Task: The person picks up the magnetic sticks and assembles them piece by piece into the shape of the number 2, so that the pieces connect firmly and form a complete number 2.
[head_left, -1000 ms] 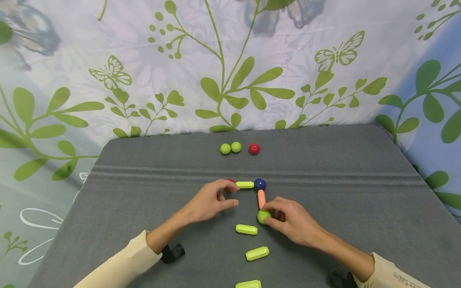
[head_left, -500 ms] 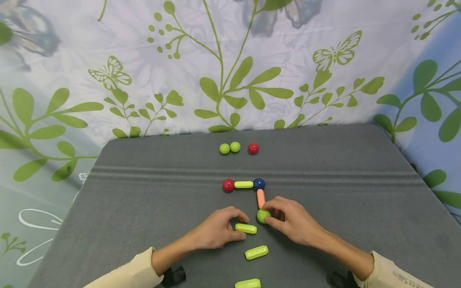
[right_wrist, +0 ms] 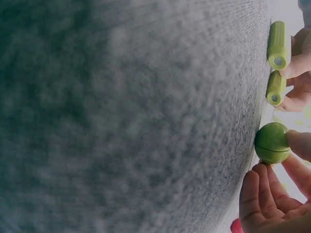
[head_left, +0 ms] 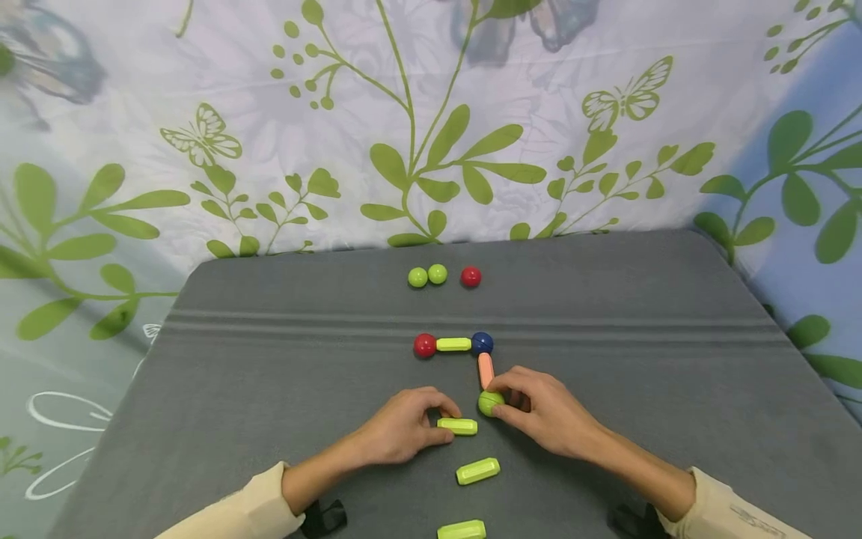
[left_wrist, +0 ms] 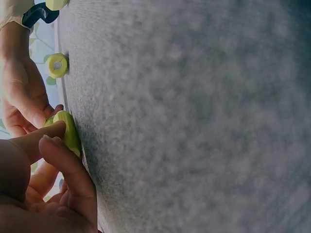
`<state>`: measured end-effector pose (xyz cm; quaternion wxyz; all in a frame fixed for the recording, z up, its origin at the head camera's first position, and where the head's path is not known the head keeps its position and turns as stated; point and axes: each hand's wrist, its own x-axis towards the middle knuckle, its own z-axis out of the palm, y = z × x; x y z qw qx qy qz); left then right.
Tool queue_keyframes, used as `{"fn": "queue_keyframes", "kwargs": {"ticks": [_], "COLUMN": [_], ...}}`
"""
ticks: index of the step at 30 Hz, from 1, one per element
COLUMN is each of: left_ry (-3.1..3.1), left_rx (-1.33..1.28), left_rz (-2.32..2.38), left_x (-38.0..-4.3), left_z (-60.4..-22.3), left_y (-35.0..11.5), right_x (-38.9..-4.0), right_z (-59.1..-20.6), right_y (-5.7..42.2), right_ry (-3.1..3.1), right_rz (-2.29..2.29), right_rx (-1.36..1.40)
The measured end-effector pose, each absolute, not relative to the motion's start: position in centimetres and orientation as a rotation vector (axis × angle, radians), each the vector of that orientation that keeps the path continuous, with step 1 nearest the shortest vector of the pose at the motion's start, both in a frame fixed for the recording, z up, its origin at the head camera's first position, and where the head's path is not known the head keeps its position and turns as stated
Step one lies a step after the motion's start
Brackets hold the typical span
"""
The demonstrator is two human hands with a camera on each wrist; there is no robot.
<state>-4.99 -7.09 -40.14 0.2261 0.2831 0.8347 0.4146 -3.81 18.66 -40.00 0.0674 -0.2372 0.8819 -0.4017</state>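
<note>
My left hand (head_left: 402, 427) pinches the left end of a yellow-green magnetic rod (head_left: 461, 427) between thumb and fingers. In the left wrist view that rod (left_wrist: 69, 131) lies close over the cloth. A green ball (head_left: 489, 404) with a seam is held by my right hand (head_left: 548, 410), thumb on one side and fingertips on the other. The ball sits at the near end of an orange rod (head_left: 485, 371), whose far end meets a blue ball (head_left: 481, 343). From there another yellow-green rod (head_left: 453, 344) runs left to a red ball (head_left: 425, 345).
Two more yellow-green rods, a middle one (head_left: 478, 471) and a near one (head_left: 462, 530), lie toward the front of the grey cloth-covered table (head_left: 269, 359). At the back are two green balls (head_left: 427, 275) and a red one (head_left: 471, 276). A patterned curtain (head_left: 323, 135) hangs behind.
My left hand has come away from the red ball, moved nearer and to the right, and closed its fingers on the loose rod. The right hand still holds the green ball in place.
</note>
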Motion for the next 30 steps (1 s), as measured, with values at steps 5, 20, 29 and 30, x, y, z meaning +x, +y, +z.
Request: {"fn": "queue_keyframes", "kwargs": {"ticks": [5, 20, 29, 30], "left_ry": [2.3, 2.349, 2.39, 2.386], "left_rx": [0.759, 0.81, 0.817, 0.82], "left_rz": [1.137, 1.146, 1.14, 1.138], "left_x": [-4.9, -5.6, -6.1, -6.1], "left_z": [-40.4, -40.1, -40.2, -40.2], "left_y": [-7.0, -7.9, -7.7, -7.6], "right_x": [-3.8, -3.8, -3.5, -3.5], "right_z": [-40.2, -40.5, -40.7, -40.8], "right_y": [18.7, 18.8, 18.7, 18.7], "right_ry": [2.651, 2.652, 2.653, 2.655], "right_rz": [-1.211, -1.211, -1.219, -1.221], "right_rx": [-0.715, -0.743, -0.738, -0.74]}}
